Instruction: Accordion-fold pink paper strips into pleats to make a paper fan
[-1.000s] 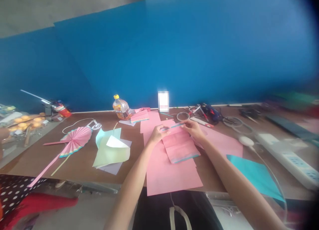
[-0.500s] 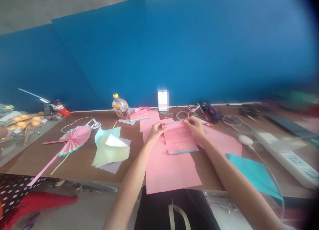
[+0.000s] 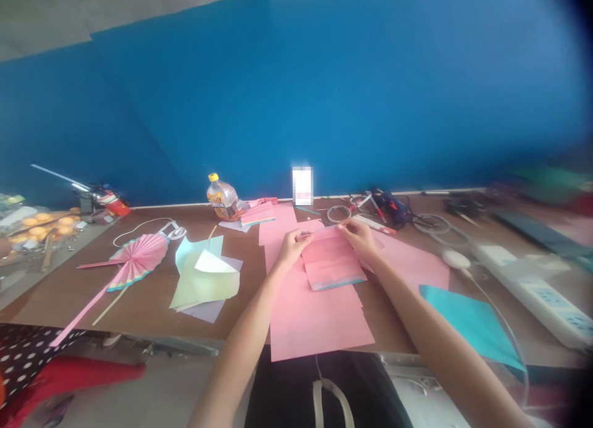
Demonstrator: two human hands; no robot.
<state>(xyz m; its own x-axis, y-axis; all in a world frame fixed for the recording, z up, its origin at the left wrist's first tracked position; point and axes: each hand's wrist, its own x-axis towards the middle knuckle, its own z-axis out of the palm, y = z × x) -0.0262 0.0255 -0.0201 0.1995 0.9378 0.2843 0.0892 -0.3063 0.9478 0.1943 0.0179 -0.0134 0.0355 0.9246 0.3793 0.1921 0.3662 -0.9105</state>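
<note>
At the middle of the brown table (image 3: 152, 295) I see both hands working the far edge of a folded pink sheet (image 3: 331, 266). The left hand (image 3: 291, 247) pinches the far left corner, with its fingers curled down over the edge. The right hand (image 3: 359, 238) pinches the far right corner in the same way. The blur keeps me from telling the single fingertips apart. The folded sheet lies flat between the two hands and has a thin blue-green strip along its near edge. It rests on a stack of larger pink paper (image 3: 315, 323), whose near edge hangs just over the table's front.

To the right, near the right forearm, a teal sheet (image 3: 467, 323) lies at the table's edge. Beyond it are a white rounded object (image 3: 456, 259) and a white power strip (image 3: 532, 286). To the left lies a loose pile of pale green papers (image 3: 204, 283), and further left a pleated pink fan (image 3: 139, 258) on a stick. Along the back, by the blue wall (image 3: 324, 94), stand a yellow-capped bottle (image 3: 222, 198), a ring of tape (image 3: 339, 214) and a tangle of tools (image 3: 391, 207).
</note>
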